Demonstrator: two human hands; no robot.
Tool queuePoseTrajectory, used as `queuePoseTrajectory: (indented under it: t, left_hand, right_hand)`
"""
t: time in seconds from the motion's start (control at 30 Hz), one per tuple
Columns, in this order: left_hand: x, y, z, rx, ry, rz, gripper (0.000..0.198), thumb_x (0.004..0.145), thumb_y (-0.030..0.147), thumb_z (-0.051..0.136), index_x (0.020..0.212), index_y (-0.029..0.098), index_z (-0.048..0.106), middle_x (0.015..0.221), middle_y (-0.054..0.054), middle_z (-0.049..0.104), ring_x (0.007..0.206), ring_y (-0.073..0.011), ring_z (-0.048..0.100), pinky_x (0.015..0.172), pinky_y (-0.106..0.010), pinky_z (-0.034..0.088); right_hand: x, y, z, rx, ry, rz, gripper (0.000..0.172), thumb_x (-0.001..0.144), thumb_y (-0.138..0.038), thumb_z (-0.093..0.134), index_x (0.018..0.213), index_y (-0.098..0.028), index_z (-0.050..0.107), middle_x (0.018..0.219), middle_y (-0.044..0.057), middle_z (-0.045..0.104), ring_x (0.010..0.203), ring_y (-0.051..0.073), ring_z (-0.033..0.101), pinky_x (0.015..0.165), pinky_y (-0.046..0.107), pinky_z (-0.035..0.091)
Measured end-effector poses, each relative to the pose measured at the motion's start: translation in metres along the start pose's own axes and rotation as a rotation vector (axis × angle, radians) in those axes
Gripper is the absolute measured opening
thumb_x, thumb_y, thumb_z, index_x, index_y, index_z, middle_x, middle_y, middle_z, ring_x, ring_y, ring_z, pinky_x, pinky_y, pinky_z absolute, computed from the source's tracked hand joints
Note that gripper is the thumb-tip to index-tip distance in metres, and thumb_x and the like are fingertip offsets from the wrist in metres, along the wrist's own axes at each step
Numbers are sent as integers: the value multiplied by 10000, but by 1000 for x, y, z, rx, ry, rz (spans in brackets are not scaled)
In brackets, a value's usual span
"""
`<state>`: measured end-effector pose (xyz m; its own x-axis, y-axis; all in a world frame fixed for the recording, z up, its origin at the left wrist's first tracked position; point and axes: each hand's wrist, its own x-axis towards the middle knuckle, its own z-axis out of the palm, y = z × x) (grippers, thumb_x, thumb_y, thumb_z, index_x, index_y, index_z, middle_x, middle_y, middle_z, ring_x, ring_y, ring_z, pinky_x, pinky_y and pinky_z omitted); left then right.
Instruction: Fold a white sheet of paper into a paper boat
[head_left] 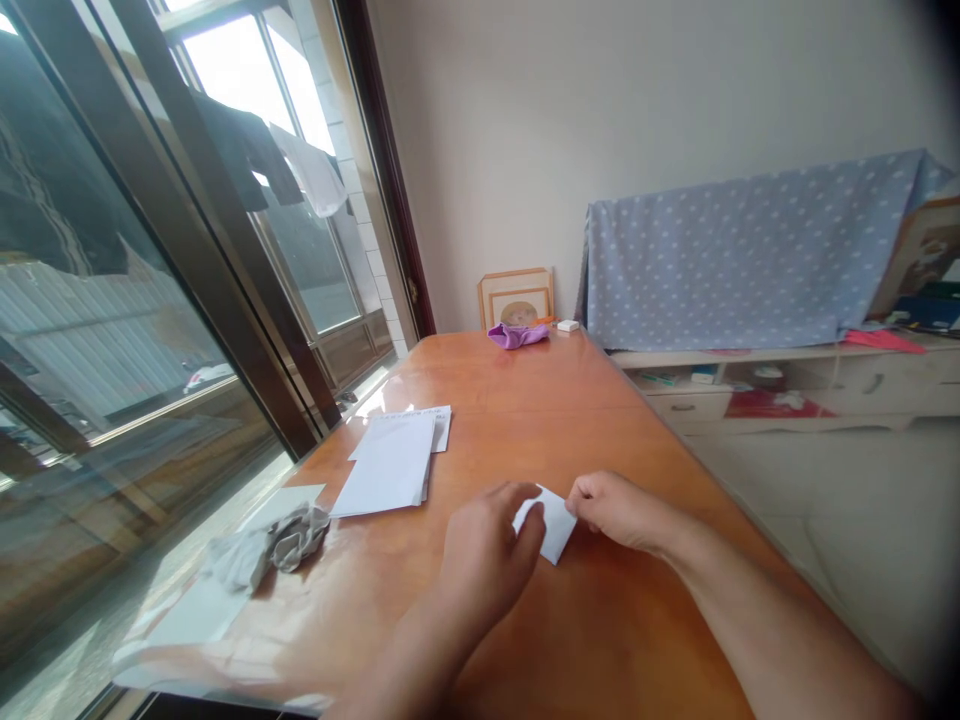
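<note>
A small folded piece of white paper is over the brown table in front of me, turned so that its corners point up and down. My right hand pinches its right corner between thumb and fingers. At the paper's left side is my left hand, thumb and forefinger apart, with the paper showing in the gap between them. These fingers cover the paper's left corner, so whether they touch it is unclear.
White sheets lie stacked left of my hands. Nearer the window are a crumpled grey cloth and pale paper. A purple cloth, a small white box and a framed picture stand at the far end.
</note>
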<state>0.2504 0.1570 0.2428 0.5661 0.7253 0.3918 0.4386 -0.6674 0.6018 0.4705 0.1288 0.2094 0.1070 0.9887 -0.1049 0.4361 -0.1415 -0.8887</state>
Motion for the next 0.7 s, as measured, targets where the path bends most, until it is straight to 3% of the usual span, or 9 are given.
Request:
queuePoseTrajectory:
  t: [0.07,0.2,0.33,0.43,0.7]
  left_hand:
    - [0,-9,-12,-23,28,-89,248,948,265,517,1092,284,718,1091,-37,742,822,-231,666,768,-322,440]
    - [-11,-25,-27,-15,-47,-115,282,871,145,515,1007,252,738,1040,-51,745,928,-256,668,766,-307,441]
    - [-33,-26,-31,78,-199,-105,228,877,154,522,930,249,722,947,-41,726,870,-237,654,733,-297,434]
    - [-44,-22,-29,112,-249,-62,210,889,137,504,859,219,695,917,-58,688,858,-227,620,756,-304,436]
    - [-45,-23,-20,264,-261,67,290,940,155,483,1094,236,715,1025,-90,641,971,-263,534,857,-383,435]
  right_hand:
    - [2,4,-1,-80,4,-17,188,740,-322,644,610,-202,581,558,-33,555,534,115,429,517,248,260]
    - [4,7,-1,-222,1,-74,183,793,-333,625,663,-205,603,628,-15,605,583,132,454,535,257,243]
    - [3,4,0,-326,-21,-142,205,843,-352,599,696,-210,591,682,-3,630,614,143,474,551,261,249]
    - [1,0,2,-374,-41,-179,212,872,-353,574,711,-216,588,704,1,640,631,149,492,556,260,259]
    - [0,-1,3,-418,-54,-201,178,887,-320,555,762,-222,636,751,12,684,651,161,534,572,262,289]
